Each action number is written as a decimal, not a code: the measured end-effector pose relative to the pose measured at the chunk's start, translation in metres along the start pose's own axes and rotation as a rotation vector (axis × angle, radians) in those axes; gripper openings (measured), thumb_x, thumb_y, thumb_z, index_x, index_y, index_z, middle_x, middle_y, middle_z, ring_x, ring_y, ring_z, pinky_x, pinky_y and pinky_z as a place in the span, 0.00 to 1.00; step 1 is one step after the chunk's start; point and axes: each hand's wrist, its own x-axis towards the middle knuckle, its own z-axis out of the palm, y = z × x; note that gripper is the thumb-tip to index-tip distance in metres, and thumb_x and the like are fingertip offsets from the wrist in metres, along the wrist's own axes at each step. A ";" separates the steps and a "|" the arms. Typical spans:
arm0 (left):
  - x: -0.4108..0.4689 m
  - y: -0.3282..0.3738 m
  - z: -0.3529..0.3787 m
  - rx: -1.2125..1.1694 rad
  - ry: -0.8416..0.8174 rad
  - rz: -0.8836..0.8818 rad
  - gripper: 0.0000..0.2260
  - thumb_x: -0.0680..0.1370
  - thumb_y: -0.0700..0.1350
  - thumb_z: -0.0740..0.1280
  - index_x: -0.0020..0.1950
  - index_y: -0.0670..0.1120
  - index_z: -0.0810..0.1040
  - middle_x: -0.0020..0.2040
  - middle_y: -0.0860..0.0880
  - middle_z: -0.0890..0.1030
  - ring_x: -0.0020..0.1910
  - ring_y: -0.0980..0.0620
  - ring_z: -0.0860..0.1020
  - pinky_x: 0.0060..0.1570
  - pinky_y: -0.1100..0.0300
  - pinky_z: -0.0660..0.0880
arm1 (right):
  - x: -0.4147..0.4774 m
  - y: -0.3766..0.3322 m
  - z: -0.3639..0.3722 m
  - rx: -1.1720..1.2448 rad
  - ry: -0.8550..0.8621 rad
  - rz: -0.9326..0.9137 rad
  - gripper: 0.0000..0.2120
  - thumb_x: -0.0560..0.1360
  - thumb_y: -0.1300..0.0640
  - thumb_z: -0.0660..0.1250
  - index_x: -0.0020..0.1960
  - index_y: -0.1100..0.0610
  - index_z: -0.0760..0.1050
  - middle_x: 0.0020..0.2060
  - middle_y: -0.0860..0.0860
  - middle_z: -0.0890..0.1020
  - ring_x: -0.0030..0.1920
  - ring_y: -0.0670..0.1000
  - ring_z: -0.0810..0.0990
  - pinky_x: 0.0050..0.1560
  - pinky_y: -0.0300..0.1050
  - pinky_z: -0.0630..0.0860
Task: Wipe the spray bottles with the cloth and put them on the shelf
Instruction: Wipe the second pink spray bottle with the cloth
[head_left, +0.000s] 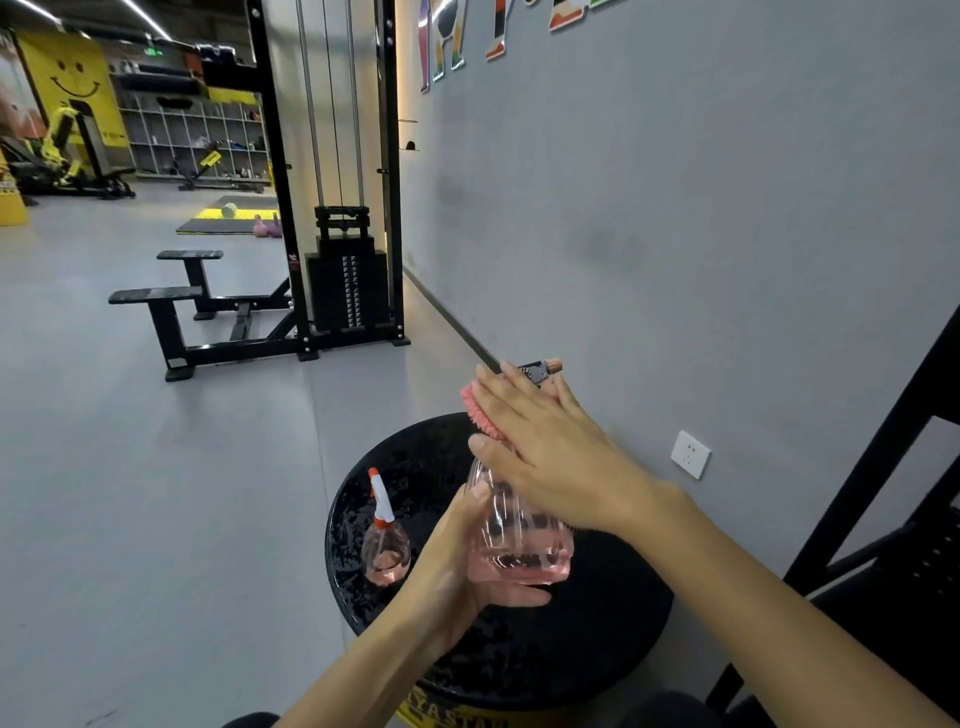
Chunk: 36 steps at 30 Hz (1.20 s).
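A large clear pink spray bottle with a dark nozzle is held above a round black stool top. My left hand grips its base from below and the left. My right hand lies with straight fingers over the bottle's upper part, pressing a pink cloth against it. Most of the cloth is hidden under that hand. A smaller pink spray bottle with a white and orange head stands upright on the stool's left side.
A black shelf frame rises at the right edge. A grey wall with a white socket runs behind the stool. A black cable weight machine and its bench stand on the grey floor at the left.
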 end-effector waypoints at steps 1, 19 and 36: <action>0.000 0.001 -0.001 0.004 0.000 0.006 0.30 0.69 0.68 0.67 0.68 0.56 0.72 0.62 0.41 0.80 0.56 0.38 0.82 0.39 0.52 0.82 | -0.003 -0.001 0.001 -0.008 0.000 -0.002 0.31 0.80 0.38 0.41 0.79 0.48 0.42 0.77 0.41 0.40 0.75 0.40 0.33 0.76 0.54 0.32; -0.003 -0.001 -0.001 -0.085 -0.012 -0.027 0.36 0.64 0.68 0.73 0.68 0.54 0.73 0.62 0.40 0.80 0.55 0.37 0.81 0.38 0.50 0.83 | -0.003 0.009 0.001 0.015 0.037 0.071 0.27 0.82 0.42 0.37 0.78 0.47 0.38 0.77 0.40 0.38 0.75 0.40 0.32 0.74 0.51 0.30; -0.002 0.001 0.000 -0.033 -0.023 -0.020 0.41 0.64 0.69 0.72 0.71 0.51 0.68 0.62 0.41 0.80 0.56 0.38 0.81 0.39 0.52 0.83 | -0.004 0.007 0.010 0.144 0.065 0.098 0.27 0.82 0.42 0.39 0.78 0.47 0.38 0.76 0.39 0.37 0.74 0.39 0.30 0.74 0.49 0.30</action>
